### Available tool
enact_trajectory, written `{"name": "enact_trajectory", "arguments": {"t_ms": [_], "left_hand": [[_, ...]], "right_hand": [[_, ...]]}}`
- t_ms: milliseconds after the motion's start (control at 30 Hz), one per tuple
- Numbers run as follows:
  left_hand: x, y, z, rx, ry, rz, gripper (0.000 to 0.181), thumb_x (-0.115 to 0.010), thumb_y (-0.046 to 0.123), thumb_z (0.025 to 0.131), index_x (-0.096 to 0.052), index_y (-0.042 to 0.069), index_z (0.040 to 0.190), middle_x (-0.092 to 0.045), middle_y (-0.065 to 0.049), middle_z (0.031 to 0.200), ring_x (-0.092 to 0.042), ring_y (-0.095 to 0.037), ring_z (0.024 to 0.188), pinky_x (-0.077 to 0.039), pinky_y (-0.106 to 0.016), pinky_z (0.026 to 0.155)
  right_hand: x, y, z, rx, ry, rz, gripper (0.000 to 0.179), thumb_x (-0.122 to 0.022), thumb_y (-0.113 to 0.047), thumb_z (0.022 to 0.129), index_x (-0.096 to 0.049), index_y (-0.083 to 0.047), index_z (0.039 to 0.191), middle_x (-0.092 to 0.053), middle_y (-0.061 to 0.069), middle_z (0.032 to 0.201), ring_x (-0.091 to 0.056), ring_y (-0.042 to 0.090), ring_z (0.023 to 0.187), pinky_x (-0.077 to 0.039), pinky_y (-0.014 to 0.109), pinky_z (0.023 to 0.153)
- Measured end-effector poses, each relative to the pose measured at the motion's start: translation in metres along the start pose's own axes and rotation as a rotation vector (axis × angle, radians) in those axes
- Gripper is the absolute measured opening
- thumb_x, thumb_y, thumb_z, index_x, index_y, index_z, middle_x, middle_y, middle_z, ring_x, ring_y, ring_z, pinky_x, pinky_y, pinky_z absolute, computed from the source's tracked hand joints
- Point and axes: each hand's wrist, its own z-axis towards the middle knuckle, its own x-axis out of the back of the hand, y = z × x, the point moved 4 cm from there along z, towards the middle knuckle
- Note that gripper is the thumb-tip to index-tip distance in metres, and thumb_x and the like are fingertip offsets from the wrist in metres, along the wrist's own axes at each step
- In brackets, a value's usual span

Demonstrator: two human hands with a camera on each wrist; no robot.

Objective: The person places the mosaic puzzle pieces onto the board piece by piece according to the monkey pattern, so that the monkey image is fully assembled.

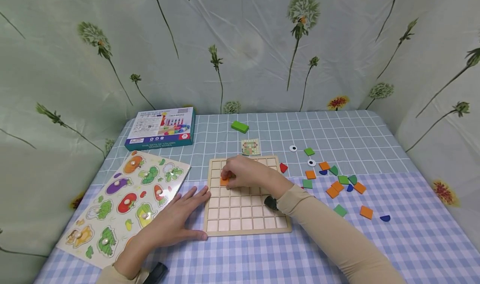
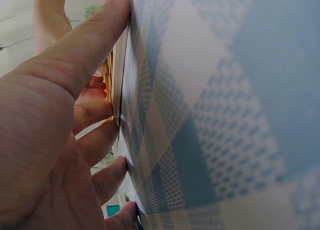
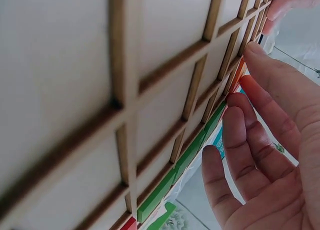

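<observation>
My right hand [image 1: 245, 172] is over the upper left of a wooden grid board [image 1: 234, 224]. Its thumb and fingertips pinch an orange square tile [image 1: 224, 182] at a cell near the left edge. In the right wrist view the orange tile [image 3: 241, 70] shows between thumb and forefinger. Green tiles [image 3: 162, 192] and a bit of red tile [image 3: 131, 224] line the grid there; the hand covers that part in the head view. My left hand [image 1: 174, 217] lies with fingers spread at the board's left edge, its thumb along the near corner.
Loose orange tiles [image 1: 366, 212], green tiles [image 1: 340, 210], blue half-rounds [image 1: 385, 218] and white eye discs [image 1: 293, 148] lie to the right. A pattern card [image 1: 250, 147] and green block [image 1: 240, 127] sit behind the board. Leftward are a vegetable puzzle [image 1: 127, 203] and a box [image 1: 161, 125].
</observation>
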Motion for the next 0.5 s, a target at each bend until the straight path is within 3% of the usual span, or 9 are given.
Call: {"name": "enact_trajectory", "arguments": {"t_ms": [267,500], "left_hand": [[-0.001,-0.001,0.001,0.013,0.001,-0.006,0.11,-0.084,0.072,0.076,-0.044,0.024,0.166,-0.035,0.001,0.176,-0.026,-0.041,0.165,-0.019,-0.077,0.128],[-0.001,-0.001,0.0,0.016,0.002,-0.005,0.11,-0.085,0.071,0.076,-0.044,0.024,0.166,-0.035,0.001,0.176,-0.026,-0.041,0.165,-0.019,-0.076,0.128]], "right_hand": [[0.009,0.003,-0.011,-0.008,0.016,0.001,0.016,-0.079,-0.017,0.098,-0.081,-0.01,0.112,-0.073,0.003,0.104,-0.065,0.013,0.091,-0.056,0.027,0.085],[0.03,0.023,-0.045,-0.118,0.055,0.045,0.018,-0.078,-0.019,0.1,-0.079,-0.009,0.115,-0.074,0.004,0.105,-0.065,0.016,0.091,-0.057,0.028,0.082]]}}
